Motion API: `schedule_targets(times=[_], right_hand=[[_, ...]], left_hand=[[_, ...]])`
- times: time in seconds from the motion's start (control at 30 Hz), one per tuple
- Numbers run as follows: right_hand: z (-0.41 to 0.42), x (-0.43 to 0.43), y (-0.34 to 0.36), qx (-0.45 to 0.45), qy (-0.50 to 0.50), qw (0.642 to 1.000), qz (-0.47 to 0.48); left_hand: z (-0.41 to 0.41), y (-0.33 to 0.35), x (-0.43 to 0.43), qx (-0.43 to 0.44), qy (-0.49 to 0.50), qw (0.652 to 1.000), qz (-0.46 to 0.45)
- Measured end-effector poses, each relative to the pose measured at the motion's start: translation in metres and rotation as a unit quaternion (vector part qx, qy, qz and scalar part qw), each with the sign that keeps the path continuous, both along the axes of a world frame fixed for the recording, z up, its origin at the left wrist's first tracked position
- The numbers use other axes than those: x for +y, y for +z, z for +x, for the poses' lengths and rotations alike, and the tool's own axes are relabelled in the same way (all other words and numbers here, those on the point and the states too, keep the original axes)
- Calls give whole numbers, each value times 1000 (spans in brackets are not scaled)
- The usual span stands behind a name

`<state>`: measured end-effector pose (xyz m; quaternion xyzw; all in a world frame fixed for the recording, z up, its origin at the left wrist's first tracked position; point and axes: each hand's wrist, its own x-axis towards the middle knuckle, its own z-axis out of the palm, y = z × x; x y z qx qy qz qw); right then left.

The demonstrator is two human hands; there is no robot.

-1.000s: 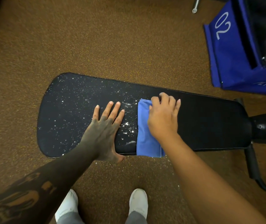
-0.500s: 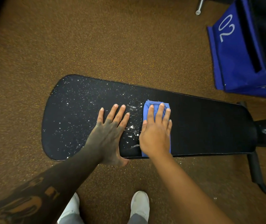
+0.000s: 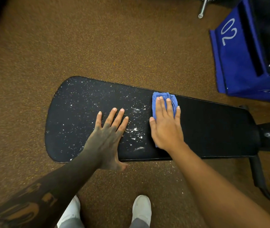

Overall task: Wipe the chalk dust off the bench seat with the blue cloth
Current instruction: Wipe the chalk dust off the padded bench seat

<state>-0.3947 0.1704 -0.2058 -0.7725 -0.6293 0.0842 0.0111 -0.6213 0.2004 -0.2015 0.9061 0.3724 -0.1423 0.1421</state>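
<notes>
- right hand (image 3: 165, 125) flat on blue cloth (image 3: 172, 100), centre-right of frame; fingers extended, slightly spread, pressing the cloth down, not pinching it
- cloth sits on bench seat (image 3: 213, 129), touching its far edge, mostly hidden under the palm
- chalk dust (image 3: 135, 130) lies just left of the cloth, thinning toward seat's rounded end at frame left
- seat's long axis runs left-right; part right of cloth looks clean
- left hand (image 3: 106, 137) flat, fingers splayed, planted on dusty part, between cloth and remaining specks
- likely next stroke goes leftward; right hand nearer, left hand in the way
</notes>
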Motion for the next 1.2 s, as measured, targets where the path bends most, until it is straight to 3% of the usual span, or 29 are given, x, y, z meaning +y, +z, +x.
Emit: schedule_targets(times=[0.3,0.47,0.5,0.6,0.63,0.77,0.9,0.97,1.1,1.2], right_hand=[[-16,29,-13,70,-177,981,39],[-3,10,-13,125,31,990,60],[8,13,-15,122,25,990,67],[13,28,-14,114,-113,985,67],[3,29,-13,115,-115,984,65],[-8,18,-13,120,34,991,50],[10,31,-10,88,-95,991,36],[-11,31,-7,102,-74,991,34],[-7,19,-6,107,64,992,6],[13,36,-8,98,-46,994,29]], left_hand=[[0,0,1,8,-4,1000,0],[1,0,1,8,-7,1000,5],[1,0,1,5,-6,1000,4],[0,0,0,4,-6,1000,3],[0,0,0,5,-5,1000,5],[1,1,1,3,-3,1000,6],[0,-1,0,2,-7,1000,7],[0,-1,0,7,-5,1000,10],[1,1,-1,8,-4,1000,11],[0,1,0,3,-4,1000,8]])
